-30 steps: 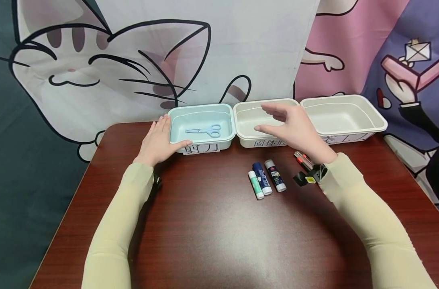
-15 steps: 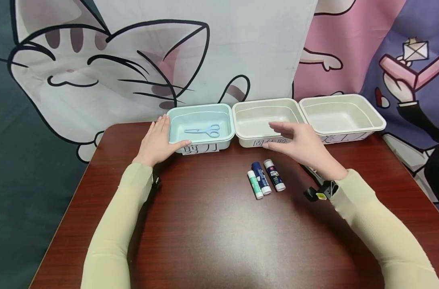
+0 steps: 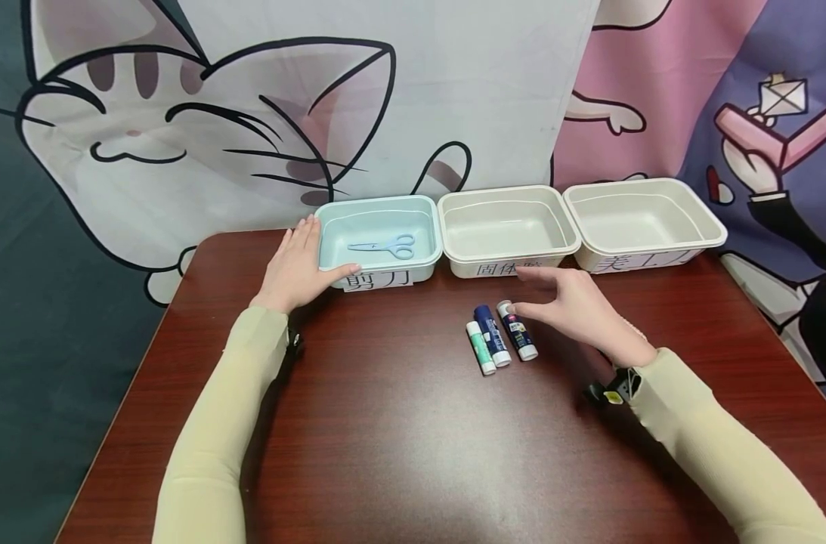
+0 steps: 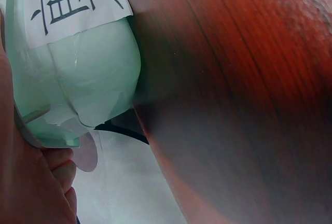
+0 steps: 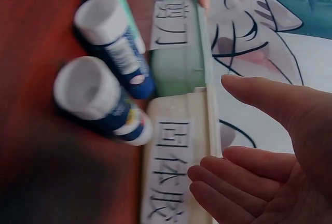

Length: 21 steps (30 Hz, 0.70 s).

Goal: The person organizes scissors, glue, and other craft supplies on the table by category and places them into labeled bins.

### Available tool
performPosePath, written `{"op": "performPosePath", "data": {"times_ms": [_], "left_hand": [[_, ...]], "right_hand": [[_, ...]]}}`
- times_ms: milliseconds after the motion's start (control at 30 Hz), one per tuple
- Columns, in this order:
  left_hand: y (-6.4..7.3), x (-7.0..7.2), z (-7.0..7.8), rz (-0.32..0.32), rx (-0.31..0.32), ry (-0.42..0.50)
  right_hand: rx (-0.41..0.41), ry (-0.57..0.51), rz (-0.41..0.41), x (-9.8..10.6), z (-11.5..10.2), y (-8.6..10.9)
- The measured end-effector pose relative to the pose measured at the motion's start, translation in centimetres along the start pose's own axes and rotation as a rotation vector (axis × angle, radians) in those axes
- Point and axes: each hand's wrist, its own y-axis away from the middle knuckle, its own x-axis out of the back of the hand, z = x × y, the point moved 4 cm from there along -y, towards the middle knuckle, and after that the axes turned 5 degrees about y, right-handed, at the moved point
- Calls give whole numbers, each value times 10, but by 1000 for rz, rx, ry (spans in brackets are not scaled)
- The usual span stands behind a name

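My left hand (image 3: 292, 272) lies with straight fingers along the left end of a light blue bin (image 3: 378, 207), its thumb on the front rim. Inside that bin is a pair of blue scissors (image 3: 385, 246). My right hand (image 3: 579, 310) hovers with thumb and fingers apart and nothing between them, just right of three glue sticks. The thumb tip overlaps the dark navy glue stick (image 3: 519, 336) in the head view. Beside it lie a blue glue stick (image 3: 492, 336) and a thinner green-and-white one; in the right wrist view their white ends face the camera.
Two cream bins, a middle one (image 3: 508, 257) and a right one (image 3: 654, 245), stand in a row with the blue bin along the back of the brown table (image 3: 399, 423). All three carry paper labels with characters. A cartoon-printed cloth (image 3: 494, 91) hangs behind them.
My right hand has moved from over the middle bin toward me and down to the glue sticks. The utility knives seen under its wrist earlier are hidden now. My left hand stays put.
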Motion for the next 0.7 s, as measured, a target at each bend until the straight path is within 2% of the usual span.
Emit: {"op": "performPosePath", "data": {"times_ms": [367,700], "left_hand": [[0,0,1,3,1,5],[-1,0,-1,-2,7,-3]], "right_hand": [[5,24,-62,-26,14,5],[0,31,-89,-38,18,10]]}}
